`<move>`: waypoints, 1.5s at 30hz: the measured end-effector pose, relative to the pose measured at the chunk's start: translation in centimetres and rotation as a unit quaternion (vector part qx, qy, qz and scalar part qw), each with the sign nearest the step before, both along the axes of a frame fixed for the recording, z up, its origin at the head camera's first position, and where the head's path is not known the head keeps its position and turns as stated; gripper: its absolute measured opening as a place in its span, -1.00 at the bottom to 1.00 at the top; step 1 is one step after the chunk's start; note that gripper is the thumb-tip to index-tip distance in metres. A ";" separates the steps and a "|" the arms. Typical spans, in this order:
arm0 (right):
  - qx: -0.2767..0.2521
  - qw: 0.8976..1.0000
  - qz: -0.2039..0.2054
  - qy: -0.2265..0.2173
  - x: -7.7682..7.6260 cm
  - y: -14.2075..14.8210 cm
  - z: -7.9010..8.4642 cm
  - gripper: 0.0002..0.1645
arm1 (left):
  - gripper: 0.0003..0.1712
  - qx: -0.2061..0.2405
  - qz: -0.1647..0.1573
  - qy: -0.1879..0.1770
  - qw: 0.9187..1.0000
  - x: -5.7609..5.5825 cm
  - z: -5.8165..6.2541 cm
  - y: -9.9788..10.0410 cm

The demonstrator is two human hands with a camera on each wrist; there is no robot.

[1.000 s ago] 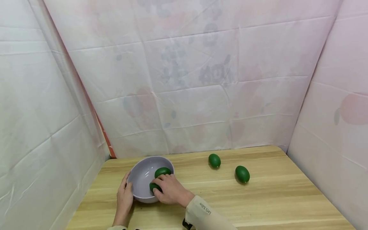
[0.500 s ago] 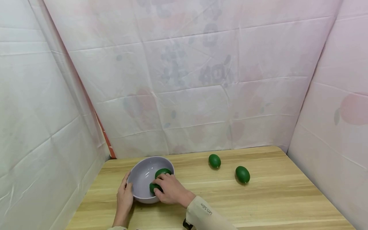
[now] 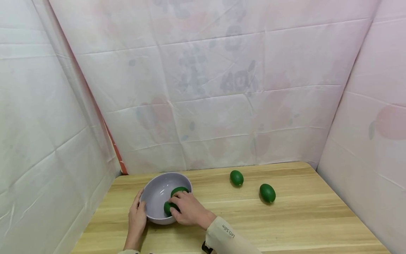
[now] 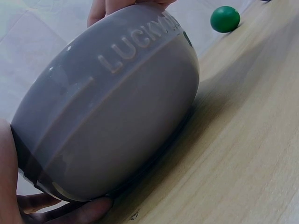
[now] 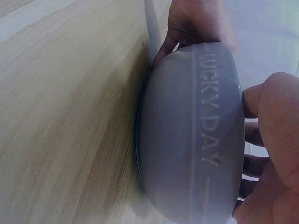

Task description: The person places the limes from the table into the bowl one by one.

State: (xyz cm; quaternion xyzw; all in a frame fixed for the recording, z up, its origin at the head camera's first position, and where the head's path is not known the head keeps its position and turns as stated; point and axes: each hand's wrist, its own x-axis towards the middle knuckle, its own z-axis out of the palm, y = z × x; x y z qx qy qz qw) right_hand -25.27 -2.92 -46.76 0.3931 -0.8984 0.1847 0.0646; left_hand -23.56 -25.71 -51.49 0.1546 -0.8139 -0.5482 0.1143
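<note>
A grey-purple bowl (image 3: 155,197) stands on the left part of the wooden table, with raised "LUCKY DAY" lettering on its outer wall (image 4: 126,107). My left hand (image 3: 137,215) grips the bowl's left side, thumb near the rim and fingers around the outside and low on the wall. Over the bowl's right rim reaches my right hand (image 3: 188,209), its thumb and fingers around a green lime (image 3: 168,209) inside the bowl, partly hidden by the fingers. Another lime (image 3: 179,189) lies in the bowl behind those fingers.
Two more green limes lie on the table (image 3: 304,225) to the right of the bowl, one farther back (image 3: 236,178) and one nearer (image 3: 268,193). White printed sheets (image 3: 215,106) hang behind and on both sides of the table.
Within the bowl, the lime at my right fingers has shifted very slightly left. Both hands and the bowl stay nearly where they were.
</note>
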 end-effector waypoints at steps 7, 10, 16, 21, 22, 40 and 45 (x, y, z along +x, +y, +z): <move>-0.007 1.000 0.006 0.001 0.0 0.2 0.2 -0.61 | -0.38 0.000 -0.003 -0.002 1.000 -0.1 0.1 0.0; -0.008 1.000 0.007 -0.002 0.0 0.3 0.3 -0.61 | -0.38 0.003 -0.003 -0.003 1.000 -0.1 0.1 0.0; -0.014 1.000 0.005 -0.004 0.1 0.6 0.7 -0.61 | -0.38 0.004 -0.002 -0.007 1.000 -0.1 0.2 0.1; -0.024 1.000 0.003 0.010 0.0 0.9 1.1 -0.63 | -0.38 0.007 -0.002 -0.004 1.000 0.0 0.2 0.0; -0.026 1.000 0.003 0.013 0.0 1.0 1.1 -0.63 | -0.38 0.006 -0.002 -0.004 1.000 0.0 0.2 0.0; -0.074 0.996 -0.033 0.036 -1.2 4.8 2.9 -0.62 | -0.37 0.003 0.006 -0.010 1.000 -0.2 0.2 0.0; -0.087 0.995 -0.048 0.030 -1.8 6.5 2.8 -0.62 | -0.37 0.003 0.002 -0.010 1.000 -0.1 0.2 0.0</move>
